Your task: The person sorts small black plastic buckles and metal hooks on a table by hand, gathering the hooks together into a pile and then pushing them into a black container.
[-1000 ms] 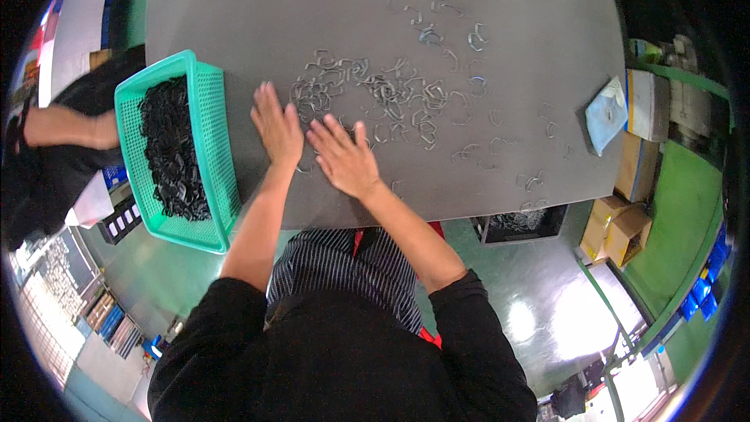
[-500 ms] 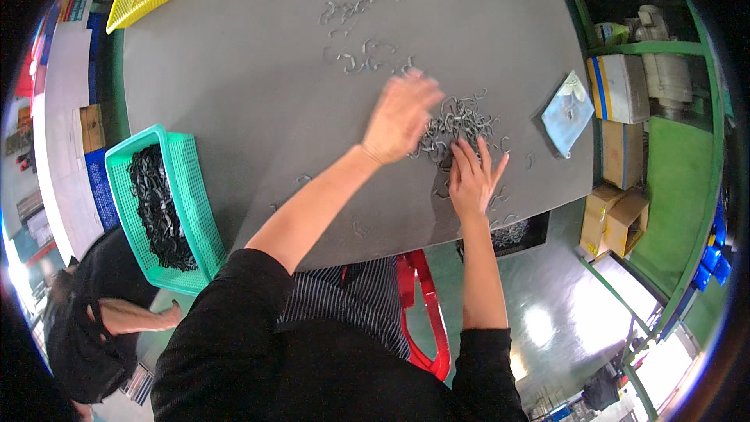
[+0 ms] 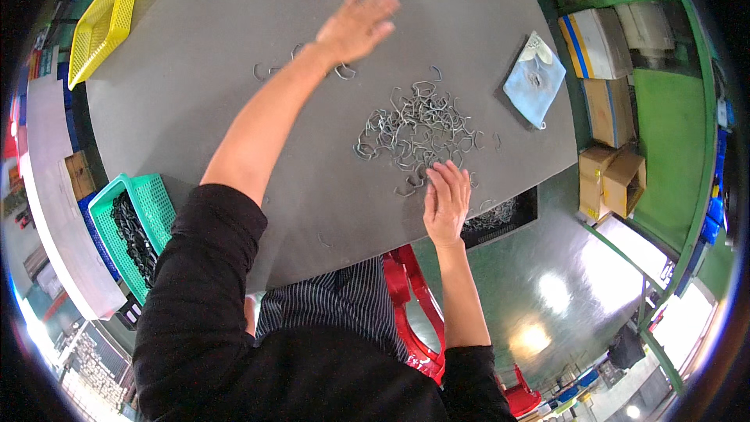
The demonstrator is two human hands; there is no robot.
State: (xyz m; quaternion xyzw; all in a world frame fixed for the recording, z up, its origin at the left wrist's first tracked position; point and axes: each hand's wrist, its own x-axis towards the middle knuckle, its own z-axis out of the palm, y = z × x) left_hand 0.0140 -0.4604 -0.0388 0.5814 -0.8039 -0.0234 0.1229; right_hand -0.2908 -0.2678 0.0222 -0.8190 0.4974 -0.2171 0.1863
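A loose pile of small bent grey metal hooks (image 3: 418,129) lies on the grey table (image 3: 180,47). My right hand (image 3: 448,205) rests at the pile's near edge with its fingers stretched out, touching or almost touching a few pieces. Farther off and to the left, my left hand (image 3: 359,27) reaches over the tabletop, fingers extended, a little blurred, with nothing seen in it. A few stray hooks (image 3: 344,72) lie around its wrist; the hand and forearm may cover others.
At the far left stands a yellow basket (image 3: 101,27). A teal basket (image 3: 156,203) at the left holds dark pieces. On the right lies a light blue cloth item (image 3: 535,82). Below the table edge sit a black bin (image 3: 527,209) of metal pieces and a red chair (image 3: 402,273).
My left hand has moved away from the pile, toward the far left. The right hand stays at the pile's near side. The whole view has shifted, and the other person at lower left is out of sight.
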